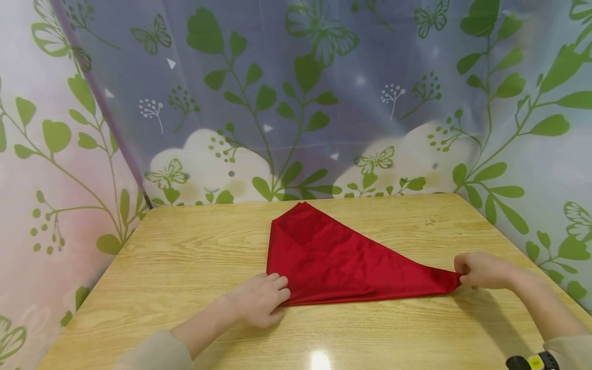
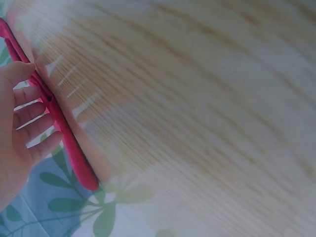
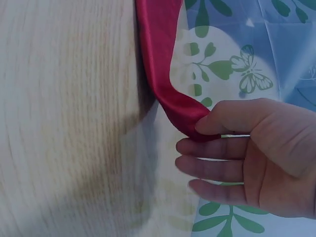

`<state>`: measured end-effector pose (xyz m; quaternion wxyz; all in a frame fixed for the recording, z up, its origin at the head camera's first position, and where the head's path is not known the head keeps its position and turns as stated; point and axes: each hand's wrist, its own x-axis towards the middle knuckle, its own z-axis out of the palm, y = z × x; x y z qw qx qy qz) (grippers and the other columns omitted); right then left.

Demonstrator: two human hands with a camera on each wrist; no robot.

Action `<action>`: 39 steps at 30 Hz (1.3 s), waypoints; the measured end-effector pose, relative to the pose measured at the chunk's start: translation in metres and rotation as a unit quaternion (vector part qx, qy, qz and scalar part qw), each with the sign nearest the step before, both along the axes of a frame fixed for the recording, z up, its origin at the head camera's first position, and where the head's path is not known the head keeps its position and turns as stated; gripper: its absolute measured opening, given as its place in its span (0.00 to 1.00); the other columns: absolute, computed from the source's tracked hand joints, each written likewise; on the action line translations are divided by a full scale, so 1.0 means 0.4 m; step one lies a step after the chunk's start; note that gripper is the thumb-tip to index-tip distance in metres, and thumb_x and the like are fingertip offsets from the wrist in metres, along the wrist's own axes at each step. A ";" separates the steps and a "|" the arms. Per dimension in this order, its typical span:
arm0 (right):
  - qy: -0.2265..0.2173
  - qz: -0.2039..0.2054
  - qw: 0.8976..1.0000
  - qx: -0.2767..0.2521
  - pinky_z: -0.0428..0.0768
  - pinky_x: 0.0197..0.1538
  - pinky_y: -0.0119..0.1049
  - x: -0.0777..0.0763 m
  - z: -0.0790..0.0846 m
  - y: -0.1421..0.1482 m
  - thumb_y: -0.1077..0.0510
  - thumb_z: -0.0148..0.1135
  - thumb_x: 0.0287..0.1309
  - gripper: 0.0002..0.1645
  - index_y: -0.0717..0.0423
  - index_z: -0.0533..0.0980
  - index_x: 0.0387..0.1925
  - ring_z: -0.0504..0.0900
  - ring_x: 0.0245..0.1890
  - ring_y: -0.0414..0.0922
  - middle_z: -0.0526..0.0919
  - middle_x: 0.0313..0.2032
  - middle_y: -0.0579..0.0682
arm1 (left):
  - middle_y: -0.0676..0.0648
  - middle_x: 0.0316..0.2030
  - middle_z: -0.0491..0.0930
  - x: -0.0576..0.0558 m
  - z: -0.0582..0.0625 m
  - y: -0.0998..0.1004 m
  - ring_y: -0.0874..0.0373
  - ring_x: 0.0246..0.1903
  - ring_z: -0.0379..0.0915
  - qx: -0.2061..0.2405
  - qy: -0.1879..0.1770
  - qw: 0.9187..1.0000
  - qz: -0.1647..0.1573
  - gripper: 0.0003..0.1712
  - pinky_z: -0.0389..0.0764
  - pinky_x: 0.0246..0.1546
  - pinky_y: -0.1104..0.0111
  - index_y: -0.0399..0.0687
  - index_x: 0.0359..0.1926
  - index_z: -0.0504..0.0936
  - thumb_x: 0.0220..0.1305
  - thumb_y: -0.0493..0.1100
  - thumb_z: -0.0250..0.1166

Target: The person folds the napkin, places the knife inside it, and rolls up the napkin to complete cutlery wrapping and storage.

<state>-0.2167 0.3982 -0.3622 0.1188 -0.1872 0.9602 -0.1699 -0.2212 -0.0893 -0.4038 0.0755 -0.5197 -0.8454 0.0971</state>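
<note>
Seemingly a folding step is in hand; the cloth [image 1: 333,252] stretches from mid-frame rightward; the left hand [image 1: 263,302], fingers loosely extended, rests at its lower left; the right hand [image 1: 484,269], frame right, pinches its tip, which probably wants carrying leftward next.

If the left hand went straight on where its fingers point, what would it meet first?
The red cloth, most likely: in the head view, the left hand touches its near left corner, though finger height there is hard to judge.

cloth [image 1: 333,252] on table [image 1: 194,252] (backdrop [image 1: 259,77] behind), between left hand [image 1: 261,302] and right hand [image 1: 483,270]
</note>
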 end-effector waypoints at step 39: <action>0.293 0.202 0.930 -0.085 0.73 0.30 0.28 -0.024 0.015 -0.283 0.67 0.67 0.44 0.12 0.48 0.79 0.30 0.71 0.27 0.33 0.75 0.29 0.35 | 0.55 0.22 0.66 0.007 -0.008 0.015 0.62 0.22 0.60 0.026 0.059 0.998 0.004 0.10 0.60 0.24 0.73 0.52 0.25 0.74 0.58 0.50 0.59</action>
